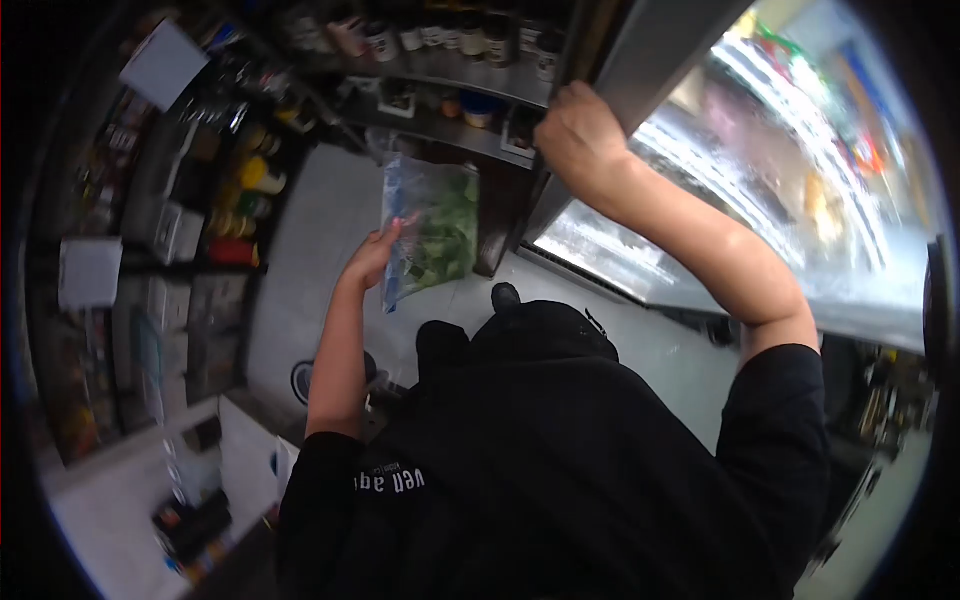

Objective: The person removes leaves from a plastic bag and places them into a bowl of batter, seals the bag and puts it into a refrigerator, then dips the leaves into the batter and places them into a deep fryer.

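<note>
My left hand is closed on the edge of a clear zip bag with green leaves inside. The bag hangs over the floor, its blue-tinted edge towards my palm. Higher up and to the right, my right hand is curled round the edge of a refrigerator door, its fingertips partly hidden. Right of that door edge the brightly lit refrigerator interior shows blurred shelves and packed goods.
Ahead stands a metal shelf unit with several jars on its upper level. Along the left, shelving holds bottles, boxes and a yellow-capped container. Pale floor lies between. Papers hang on the left shelving.
</note>
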`<action>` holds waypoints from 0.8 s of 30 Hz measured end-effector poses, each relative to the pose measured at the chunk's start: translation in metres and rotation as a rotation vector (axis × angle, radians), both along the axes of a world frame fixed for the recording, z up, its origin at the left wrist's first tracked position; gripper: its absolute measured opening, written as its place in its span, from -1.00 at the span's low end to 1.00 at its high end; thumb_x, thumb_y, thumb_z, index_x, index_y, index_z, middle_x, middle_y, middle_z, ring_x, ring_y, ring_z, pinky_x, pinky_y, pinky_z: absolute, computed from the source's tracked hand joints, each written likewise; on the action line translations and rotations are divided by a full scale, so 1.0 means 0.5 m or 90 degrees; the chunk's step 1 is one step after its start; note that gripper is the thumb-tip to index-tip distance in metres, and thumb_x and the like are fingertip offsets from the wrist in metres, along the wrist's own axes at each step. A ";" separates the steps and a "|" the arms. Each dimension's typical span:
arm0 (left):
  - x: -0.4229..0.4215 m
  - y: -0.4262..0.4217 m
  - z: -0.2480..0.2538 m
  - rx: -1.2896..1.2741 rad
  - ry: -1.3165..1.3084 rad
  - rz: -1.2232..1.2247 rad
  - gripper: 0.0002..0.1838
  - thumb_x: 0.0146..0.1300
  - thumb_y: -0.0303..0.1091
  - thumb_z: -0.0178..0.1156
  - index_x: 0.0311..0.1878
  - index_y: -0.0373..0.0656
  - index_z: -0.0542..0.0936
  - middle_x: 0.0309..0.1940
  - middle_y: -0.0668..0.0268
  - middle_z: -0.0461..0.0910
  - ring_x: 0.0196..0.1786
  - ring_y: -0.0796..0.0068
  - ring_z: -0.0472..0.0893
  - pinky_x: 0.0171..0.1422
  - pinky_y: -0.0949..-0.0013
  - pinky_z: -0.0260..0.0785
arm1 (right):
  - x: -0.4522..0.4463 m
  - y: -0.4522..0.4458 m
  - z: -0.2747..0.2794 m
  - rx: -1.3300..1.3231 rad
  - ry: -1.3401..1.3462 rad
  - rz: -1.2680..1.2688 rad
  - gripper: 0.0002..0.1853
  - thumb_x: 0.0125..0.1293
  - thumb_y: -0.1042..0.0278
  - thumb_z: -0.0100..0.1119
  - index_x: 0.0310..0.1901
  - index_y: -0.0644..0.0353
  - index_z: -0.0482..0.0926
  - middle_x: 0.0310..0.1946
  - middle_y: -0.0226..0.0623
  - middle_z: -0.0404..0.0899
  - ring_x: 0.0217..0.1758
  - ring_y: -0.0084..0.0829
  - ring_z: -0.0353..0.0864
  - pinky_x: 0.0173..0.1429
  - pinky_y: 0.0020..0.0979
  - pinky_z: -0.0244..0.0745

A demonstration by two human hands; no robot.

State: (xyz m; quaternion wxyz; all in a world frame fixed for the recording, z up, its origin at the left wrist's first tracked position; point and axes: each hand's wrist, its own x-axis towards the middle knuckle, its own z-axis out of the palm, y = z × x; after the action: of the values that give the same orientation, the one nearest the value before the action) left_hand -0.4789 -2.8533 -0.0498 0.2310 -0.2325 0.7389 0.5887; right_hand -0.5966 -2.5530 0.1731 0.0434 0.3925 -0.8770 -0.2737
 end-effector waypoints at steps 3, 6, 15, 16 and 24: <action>-0.068 -0.025 -0.027 0.185 0.045 -0.005 -0.34 0.33 0.23 -0.09 0.26 -0.10 0.41 0.28 0.14 0.29 0.28 0.31 0.30 0.32 0.24 0.17 | 0.010 -0.013 -0.014 0.013 0.058 -0.085 -0.83 0.08 0.31 0.11 -0.33 0.06 0.68 -0.25 -0.40 0.63 -0.05 -0.42 0.48 0.05 -0.48 0.25; -0.105 -0.062 -0.036 0.216 0.037 -0.070 -0.32 0.33 0.22 -0.12 0.31 -0.09 0.34 0.34 0.21 0.22 0.33 0.31 0.24 0.37 0.23 0.12 | 0.030 -0.028 -0.037 -0.036 0.119 -0.144 -0.86 0.05 0.32 0.10 -0.41 0.01 0.67 -0.31 -0.45 0.57 -0.05 -0.46 0.44 0.00 -0.47 0.28; -0.138 -0.109 -0.152 0.342 -0.106 -0.286 -0.35 0.34 0.22 -0.16 0.32 -0.03 0.35 0.37 0.24 0.18 0.37 0.33 0.19 0.39 0.24 0.10 | 0.305 -0.123 -0.038 -0.415 -0.022 -0.319 -0.90 0.08 0.35 0.14 -0.52 0.10 0.59 -0.40 -0.35 0.46 -0.21 -0.33 0.45 -0.14 -0.34 0.36; -0.132 -0.097 -0.170 0.362 -0.124 -0.324 -0.34 0.34 0.22 -0.17 0.33 -0.02 0.33 0.36 0.25 0.19 0.37 0.33 0.20 0.39 0.23 0.10 | 0.372 -0.137 -0.046 -0.541 -0.004 -0.340 -0.80 0.18 0.26 0.17 -0.52 0.14 0.58 -0.43 -0.31 0.44 -0.29 -0.25 0.47 -0.24 -0.26 0.39; -0.095 0.154 -0.217 0.545 -0.377 -0.370 -0.37 0.37 0.14 -0.17 0.35 -0.08 0.25 0.20 0.26 0.38 0.16 0.29 0.42 0.27 0.15 0.28 | 0.768 -0.001 -0.224 -0.528 0.042 -1.065 -0.71 0.21 0.33 0.13 -0.06 0.25 0.57 -0.27 0.10 0.55 -0.20 0.01 0.55 -0.09 -0.18 0.45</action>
State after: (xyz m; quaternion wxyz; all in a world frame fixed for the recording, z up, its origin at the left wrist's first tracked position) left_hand -0.5266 -2.7761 -0.1584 0.6520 -0.0609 0.3735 0.6571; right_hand -0.2126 -2.5533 0.0613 -0.0064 -0.4214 -0.9004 0.1078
